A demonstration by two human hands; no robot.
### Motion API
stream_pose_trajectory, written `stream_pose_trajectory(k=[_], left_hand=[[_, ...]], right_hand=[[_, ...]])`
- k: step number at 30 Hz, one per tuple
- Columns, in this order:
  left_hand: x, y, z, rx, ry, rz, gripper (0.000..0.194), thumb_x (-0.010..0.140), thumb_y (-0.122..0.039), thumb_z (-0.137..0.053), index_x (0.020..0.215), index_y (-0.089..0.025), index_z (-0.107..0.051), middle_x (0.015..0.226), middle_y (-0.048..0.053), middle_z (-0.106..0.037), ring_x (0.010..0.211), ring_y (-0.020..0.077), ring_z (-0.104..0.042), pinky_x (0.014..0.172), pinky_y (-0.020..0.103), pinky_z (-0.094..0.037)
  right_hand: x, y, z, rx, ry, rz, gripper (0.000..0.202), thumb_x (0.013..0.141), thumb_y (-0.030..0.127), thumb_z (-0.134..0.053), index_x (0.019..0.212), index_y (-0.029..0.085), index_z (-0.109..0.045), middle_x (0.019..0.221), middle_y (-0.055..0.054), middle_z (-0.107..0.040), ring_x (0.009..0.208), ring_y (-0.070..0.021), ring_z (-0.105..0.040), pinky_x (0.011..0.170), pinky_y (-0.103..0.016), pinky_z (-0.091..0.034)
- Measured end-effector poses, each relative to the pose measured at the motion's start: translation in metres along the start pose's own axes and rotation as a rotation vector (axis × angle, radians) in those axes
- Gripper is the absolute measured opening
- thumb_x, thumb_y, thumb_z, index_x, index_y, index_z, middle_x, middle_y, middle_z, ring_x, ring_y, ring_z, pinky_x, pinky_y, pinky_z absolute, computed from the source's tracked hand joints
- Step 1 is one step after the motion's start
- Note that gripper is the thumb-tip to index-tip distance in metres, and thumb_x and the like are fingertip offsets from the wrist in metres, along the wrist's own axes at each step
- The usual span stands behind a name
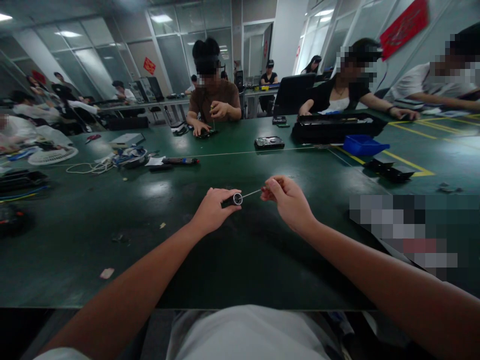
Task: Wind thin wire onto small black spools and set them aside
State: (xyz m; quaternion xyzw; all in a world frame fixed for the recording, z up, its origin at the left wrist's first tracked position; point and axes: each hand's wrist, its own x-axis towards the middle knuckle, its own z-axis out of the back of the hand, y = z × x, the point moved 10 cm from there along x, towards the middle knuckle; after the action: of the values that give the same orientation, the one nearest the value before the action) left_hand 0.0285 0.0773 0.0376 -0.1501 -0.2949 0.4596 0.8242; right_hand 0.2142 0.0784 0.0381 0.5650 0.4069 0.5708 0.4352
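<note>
My left hand [216, 207] is closed around a short black cylinder [228, 201], whose round end with a pale ring faces right. A thin metal rod [250, 194], which looks like a screwdriver shaft, runs from that round end to my right hand [282, 196]. The fingers of my right hand are pinched on the rod's other end, and they hide its handle. Both hands are held over the middle of the green table [258, 260]. I cannot tell how far the rod's tip reaches into the cylinder.
Across the table a person [213, 100] works on a small dark part. A black and silver device [269, 143], a blue bin [363, 145], black brackets [390, 170] and a long black housing [337, 127] lie beyond my hands. Cables [129, 156] and a pen-like tool [182, 161] lie left.
</note>
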Motion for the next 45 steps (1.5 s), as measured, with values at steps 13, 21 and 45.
stream_pose_trajectory(k=[13, 21, 45], left_hand=[[0.0, 0.0, 0.002, -0.014, -0.007, 0.018, 0.04, 0.083, -0.029, -0.074, 0.122, -0.027, -0.067, 0.123, 0.003, -0.069, 0.113, 0.0242, -0.06, 0.103, 0.044, -0.04], [-0.001, 0.002, 0.001, -0.025, -0.011, 0.024, 0.04, 0.082, -0.028, -0.074, 0.122, -0.027, -0.067, 0.121, 0.003, -0.069, 0.114, 0.0238, -0.059, 0.103, 0.041, -0.043], [-0.002, 0.008, 0.003, -0.038, -0.051, 0.006, 0.041, 0.082, -0.027, -0.075, 0.123, -0.028, -0.067, 0.113, 0.001, -0.071, 0.105, 0.0214, -0.062, 0.094, 0.037, -0.046]], right_hand=[[-0.001, 0.005, -0.004, -0.071, 0.047, 0.058, 0.024, 0.093, 0.043, -0.058, 0.097, 0.019, -0.061, 0.084, -0.004, -0.07, 0.077, -0.0182, -0.07, 0.077, -0.039, -0.058], [-0.006, 0.025, 0.003, -0.383, -0.002, 0.065, 0.03, 0.087, 0.048, -0.065, 0.081, 0.018, -0.067, 0.061, 0.0, -0.067, 0.055, -0.0146, -0.062, 0.056, -0.029, -0.047], [-0.019, 0.044, -0.024, -0.626, 0.201, 0.362, 0.022, 0.095, 0.027, -0.051, 0.114, 0.019, -0.058, 0.086, -0.005, -0.068, 0.074, -0.0186, -0.063, 0.065, -0.03, -0.044]])
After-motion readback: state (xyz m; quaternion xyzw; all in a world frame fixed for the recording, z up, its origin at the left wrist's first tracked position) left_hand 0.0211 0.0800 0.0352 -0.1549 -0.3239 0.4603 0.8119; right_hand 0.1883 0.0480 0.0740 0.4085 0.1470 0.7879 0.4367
